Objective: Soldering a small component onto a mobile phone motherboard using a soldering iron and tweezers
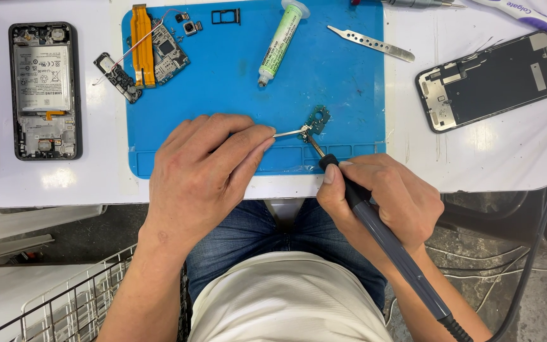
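A small green circuit board (pixel 319 118) lies on the blue work mat (pixel 235 95) near its front right. My left hand (pixel 207 168) pinches metal tweezers (pixel 289 133), whose tips rest on the board's lower left corner. My right hand (pixel 381 199) grips a dark grey soldering iron (pixel 375 221) like a pen. Its metal tip (pixel 315 145) touches the board just beside the tweezer tips. The iron's cable runs off toward the lower right.
On the mat lie a green-labelled syringe (pixel 278 44), a main board with orange flex cable (pixel 153 50), small camera modules (pixel 191 26) and a SIM tray (pixel 225 16). Metal tweezers (pixel 370 42) lie across its right edge. An opened phone (pixel 44 88) lies at left, another phone (pixel 490 79) at right.
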